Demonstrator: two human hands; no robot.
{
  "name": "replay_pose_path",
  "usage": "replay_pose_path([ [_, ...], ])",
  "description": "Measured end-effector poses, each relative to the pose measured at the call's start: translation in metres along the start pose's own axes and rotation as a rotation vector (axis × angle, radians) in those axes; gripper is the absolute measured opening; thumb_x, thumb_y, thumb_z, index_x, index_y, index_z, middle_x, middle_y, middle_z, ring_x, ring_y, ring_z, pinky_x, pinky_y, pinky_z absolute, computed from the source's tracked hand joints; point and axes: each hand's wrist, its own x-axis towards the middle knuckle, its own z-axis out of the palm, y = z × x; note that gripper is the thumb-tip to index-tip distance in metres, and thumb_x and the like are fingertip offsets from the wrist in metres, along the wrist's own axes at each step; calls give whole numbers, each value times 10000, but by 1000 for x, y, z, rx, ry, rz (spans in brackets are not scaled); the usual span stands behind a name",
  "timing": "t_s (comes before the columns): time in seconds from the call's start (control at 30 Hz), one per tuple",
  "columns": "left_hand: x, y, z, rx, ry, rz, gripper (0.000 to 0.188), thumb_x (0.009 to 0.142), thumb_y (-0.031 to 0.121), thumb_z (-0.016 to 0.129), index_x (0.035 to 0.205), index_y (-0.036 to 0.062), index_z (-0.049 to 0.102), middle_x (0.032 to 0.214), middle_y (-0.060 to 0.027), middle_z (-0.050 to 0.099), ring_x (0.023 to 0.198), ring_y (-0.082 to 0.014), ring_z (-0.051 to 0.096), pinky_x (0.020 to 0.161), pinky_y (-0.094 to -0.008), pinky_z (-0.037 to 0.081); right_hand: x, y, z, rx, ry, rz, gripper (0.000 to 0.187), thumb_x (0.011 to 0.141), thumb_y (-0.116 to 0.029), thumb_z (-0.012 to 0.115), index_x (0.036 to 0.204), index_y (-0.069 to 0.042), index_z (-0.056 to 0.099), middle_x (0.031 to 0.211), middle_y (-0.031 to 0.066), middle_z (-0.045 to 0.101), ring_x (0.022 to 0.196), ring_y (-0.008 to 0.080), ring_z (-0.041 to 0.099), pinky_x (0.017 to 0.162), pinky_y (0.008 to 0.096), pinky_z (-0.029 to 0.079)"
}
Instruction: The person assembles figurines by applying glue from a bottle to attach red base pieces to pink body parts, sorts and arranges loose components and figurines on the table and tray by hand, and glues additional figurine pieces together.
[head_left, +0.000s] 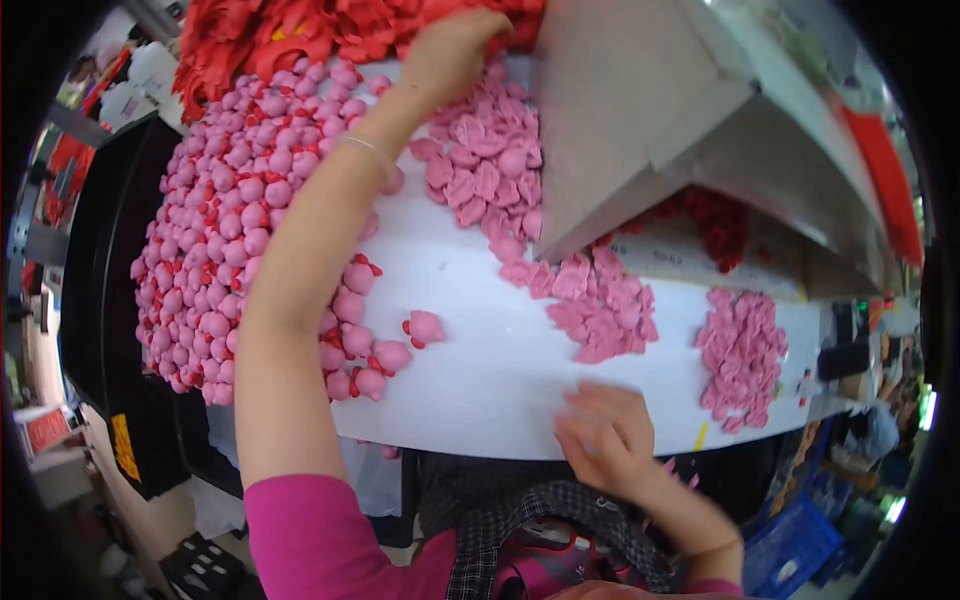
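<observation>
My left arm stretches across the white table to its far side. There my left hand [455, 55] has its fingers curled together at the edge of a heap of soft red pieces [270, 45]; whatever they hold is hidden. Just below it lies a pile of pink, petal-like pieces [485, 160]. Over the table's near edge is my right hand [608, 435], its fingers bent and smeared by motion, so I cannot see whether anything is in them. Nearest to that hand is a smaller pile of flat pink pieces [605, 310].
Many round pink pieces with red parts [225, 230] cover the table's left side, beside a black bin [115, 270]. A grey box-like container [640, 130] tilts over the right, red pieces inside. Another pink pile [740, 360] lies far right. A blue crate [790, 550] stands below.
</observation>
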Motion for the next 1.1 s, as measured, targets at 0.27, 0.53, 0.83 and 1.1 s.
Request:
replay_pose_path([
  [0.27, -11, 3, -7, 471, 82, 135, 576, 801, 305, 748, 1340, 189, 582, 1628, -101, 193, 1492, -429, 120, 1107, -729, 183, 220, 59, 113, -281, 178, 215, 538, 876, -141, 637, 1366, 22, 488, 1423, 223, 471, 1227, 421, 479, 1017, 481, 404],
  [0.53, -2, 3, 1, 509, 12, 101, 453, 915, 254, 556, 1368, 241, 569, 1654, -33, 149, 1512, -382, 107, 1140, -669, 197, 331, 165, 164, -441, 340, 869, 505, 929, -283, 541, 1308, 51, 531, 1364, 208, 521, 1285, 304, 478, 1080, 393, 372],
  [0.83, -19, -33, -8, 342, 20, 168, 534, 848, 142, 566, 1380, 186, 555, 1661, -48, 126, 1505, -392, 114, 1169, -652, 133, 370, 163, 155, -818, -522, 806, 890, 858, -510, 645, 1545, -59, 303, 1635, 116, 227, 1471, 363, 243, 1188, 514, 215],
  [1.1, -21, -51, -6, 449, 121, 161, 494, 892, 190, 577, 1367, 326, 558, 1650, 120, 120, 1516, -294, 134, 1147, -713, 142, 396, 173, 178, -1495, -816, 702, 621, 1029, -441, 276, 1522, -74, 363, 1575, 94, 378, 1429, 277, 355, 1104, 544, 182],
])
